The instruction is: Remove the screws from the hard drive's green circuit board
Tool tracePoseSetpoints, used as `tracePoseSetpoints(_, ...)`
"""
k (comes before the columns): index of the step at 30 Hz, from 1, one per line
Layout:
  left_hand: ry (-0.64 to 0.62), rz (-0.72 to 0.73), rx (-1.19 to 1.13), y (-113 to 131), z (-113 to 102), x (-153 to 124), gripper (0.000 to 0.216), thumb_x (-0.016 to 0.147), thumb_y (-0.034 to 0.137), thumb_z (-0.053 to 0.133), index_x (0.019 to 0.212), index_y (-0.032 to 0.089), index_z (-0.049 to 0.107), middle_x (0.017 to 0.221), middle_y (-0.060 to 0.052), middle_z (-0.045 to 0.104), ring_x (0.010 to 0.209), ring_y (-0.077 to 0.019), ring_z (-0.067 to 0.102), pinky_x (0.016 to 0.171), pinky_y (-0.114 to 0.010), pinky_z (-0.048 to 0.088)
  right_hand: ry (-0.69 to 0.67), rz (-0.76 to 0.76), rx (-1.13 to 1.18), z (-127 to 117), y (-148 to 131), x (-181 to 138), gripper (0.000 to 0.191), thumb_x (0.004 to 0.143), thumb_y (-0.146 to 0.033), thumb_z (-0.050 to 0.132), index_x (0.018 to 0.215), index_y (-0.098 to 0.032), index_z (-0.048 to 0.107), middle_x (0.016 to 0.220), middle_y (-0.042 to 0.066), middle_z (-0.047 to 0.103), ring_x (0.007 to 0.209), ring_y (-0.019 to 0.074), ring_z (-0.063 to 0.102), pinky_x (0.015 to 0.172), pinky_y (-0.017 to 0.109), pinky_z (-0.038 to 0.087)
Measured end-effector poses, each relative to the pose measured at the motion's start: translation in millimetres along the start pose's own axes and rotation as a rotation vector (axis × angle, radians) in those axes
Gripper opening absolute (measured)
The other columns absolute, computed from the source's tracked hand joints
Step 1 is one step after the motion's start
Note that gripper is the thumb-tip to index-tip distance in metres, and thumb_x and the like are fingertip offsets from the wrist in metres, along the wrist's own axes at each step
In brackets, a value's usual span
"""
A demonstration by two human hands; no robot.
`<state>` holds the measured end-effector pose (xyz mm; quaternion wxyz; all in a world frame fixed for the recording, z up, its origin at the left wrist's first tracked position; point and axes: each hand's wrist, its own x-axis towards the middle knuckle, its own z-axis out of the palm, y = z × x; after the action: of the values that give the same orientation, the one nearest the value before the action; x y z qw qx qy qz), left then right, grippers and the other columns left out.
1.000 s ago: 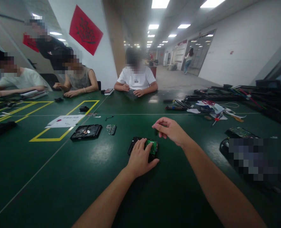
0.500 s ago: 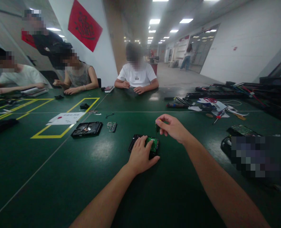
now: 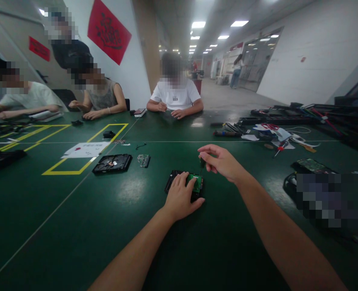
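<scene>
A black case [image 3: 172, 176] with a green circuit board [image 3: 199, 184] lies on the table in front of me. My left hand [image 3: 181, 195] covers much of it, fingers apart and bent over the top, with the thumb by the near right side. Above the board's far right corner, my right hand [image 3: 216, 161] pinches a small screwdriver [image 3: 202, 163] upright. Its thin shaft points down at the case; whether the tip touches is too small to tell. To the left lie a loose circuit board [image 3: 143, 161] and another black case [image 3: 112, 164] with small pieces in it.
The green table [image 3: 130, 226] has yellow tape [image 3: 65, 173] and a paper sheet [image 3: 86, 150] on it. Cables and tools [image 3: 229, 133] lie at the back right, beside a red-handled screwdriver [image 3: 280, 148]. A device with a board [image 3: 313, 166] stands at right. Several people sit across.
The view has shifted slightly. My right hand stays over the board with the screwdriver, its fingers turned a little. My left hand keeps its place on the case.
</scene>
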<state>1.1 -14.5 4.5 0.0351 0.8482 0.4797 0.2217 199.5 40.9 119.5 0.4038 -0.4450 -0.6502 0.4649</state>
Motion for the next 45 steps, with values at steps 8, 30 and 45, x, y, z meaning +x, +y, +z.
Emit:
tracePoseSetpoints(8,-0.008,0.001,-0.017,-0.1,-1.0,0.1,0.074,0.086,0.062,0.069,0.146,0.024,0.05,0.157,-0.017,0.041,0.146,-0.0407,0.039,0.121,-0.06,0.031,0.019,-0.024,0.043,0.9,1.4,3.7,0.021,0.096,-0.036,0.058,0.105,-0.021,0.069,0.114,0.009,0.072,0.057,0.0085,0.059,0.041,0.021,0.038)
tracePoseSetpoints(30,-0.019,-0.007,0.007,-0.5,-0.9,0.3,0.075,0.086,0.064,0.067,0.146,0.022,0.05,0.157,-0.017,0.041,0.146,-0.0408,0.038,0.122,-0.059,0.03,0.023,-0.022,0.008,0.9,-0.1,4.1,0.019,0.089,-0.031,0.061,0.098,-0.021,0.076,0.099,0.005,0.073,0.064,0.011,0.054,0.05,0.024,0.038)
tracePoseSetpoints(45,-0.019,-0.004,-0.005,-0.3,-1.4,0.7,0.075,0.086,0.063,0.068,0.146,0.022,0.05,0.158,-0.017,0.04,0.146,-0.0409,0.038,0.122,-0.059,0.031,0.057,-0.018,-0.007,3.8,1.4,4.0,0.022,0.09,-0.043,0.068,0.094,-0.022,0.068,0.083,0.002,0.066,0.059,0.0109,0.054,0.049,0.023,0.04)
